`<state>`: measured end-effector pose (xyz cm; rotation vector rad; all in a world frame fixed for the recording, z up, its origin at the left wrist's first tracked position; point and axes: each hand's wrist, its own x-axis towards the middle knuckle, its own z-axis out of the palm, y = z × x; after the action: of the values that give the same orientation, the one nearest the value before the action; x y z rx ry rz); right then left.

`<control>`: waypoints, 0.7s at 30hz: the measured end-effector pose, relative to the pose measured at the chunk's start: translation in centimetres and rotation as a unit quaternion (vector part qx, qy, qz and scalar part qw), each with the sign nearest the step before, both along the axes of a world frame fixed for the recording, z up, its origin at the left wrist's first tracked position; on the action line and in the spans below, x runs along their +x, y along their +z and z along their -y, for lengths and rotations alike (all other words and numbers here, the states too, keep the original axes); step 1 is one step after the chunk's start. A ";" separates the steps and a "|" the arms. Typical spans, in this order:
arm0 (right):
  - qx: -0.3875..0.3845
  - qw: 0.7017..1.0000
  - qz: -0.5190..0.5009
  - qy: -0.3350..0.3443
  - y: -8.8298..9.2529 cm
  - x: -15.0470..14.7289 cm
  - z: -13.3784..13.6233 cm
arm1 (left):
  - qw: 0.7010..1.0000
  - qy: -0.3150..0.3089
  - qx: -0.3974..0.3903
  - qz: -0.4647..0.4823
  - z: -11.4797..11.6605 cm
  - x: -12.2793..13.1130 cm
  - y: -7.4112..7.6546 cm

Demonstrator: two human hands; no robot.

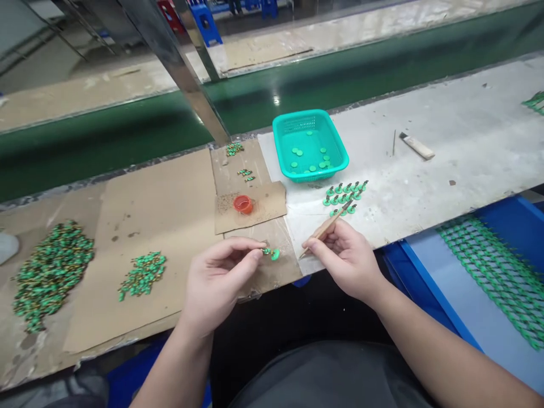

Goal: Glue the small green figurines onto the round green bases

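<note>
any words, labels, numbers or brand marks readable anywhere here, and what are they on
No text can be read in this view.
Teal basket: no label or print shows.
Cardboard sheets: plain, only stains.
Small green part pinched in the left hand: too small to show any marking.
Wooden stick held in the right hand: no marking visible.

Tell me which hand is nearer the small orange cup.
Left. The left hand, pinching a green part, is just below the orange cup; the right hand, holding a wooden stick, sits farther off to its right.
</note>
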<state>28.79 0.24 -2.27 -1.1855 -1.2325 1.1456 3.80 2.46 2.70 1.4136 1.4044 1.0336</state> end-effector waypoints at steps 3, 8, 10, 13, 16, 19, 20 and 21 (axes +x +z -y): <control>0.002 1.000 -0.004 0.017 -0.2 0.0 -0.1 | 1.000 -0.015 -0.013 0.020 0.1 -0.2 1.5; 0.022 0.999 -0.008 0.028 -0.4 -0.2 0.0 | 0.999 -0.038 -0.007 0.001 -0.2 0.2 2.6; 0.034 0.999 -0.003 0.023 -0.4 -0.2 0.6 | 0.999 -0.047 0.014 -0.024 -0.7 0.7 2.5; 0.054 0.998 0.011 0.005 -0.3 0.1 2.3 | 0.994 -0.065 0.057 -0.073 -1.9 2.3 1.8; 0.067 0.997 0.030 -0.012 0.2 1.1 4.2 | 0.983 -0.096 0.105 -0.120 -3.6 4.6 0.9; 0.068 0.997 0.045 -0.016 1.0 2.6 5.6 | 0.970 -0.119 0.141 -0.160 -5.2 7.1 0.2; 0.066 0.996 0.049 -0.018 1.3 3.2 5.9 | 0.966 -0.122 0.149 -0.172 -5.7 7.8 0.1; 0.064 0.996 0.052 -0.020 1.5 3.7 6.2 | 0.963 -0.124 0.156 -0.183 -6.1 8.4 -0.1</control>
<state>32.46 -5.97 -0.73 -1.1790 -1.3346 0.9714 12.24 8.59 2.63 2.0405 1.3076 0.8856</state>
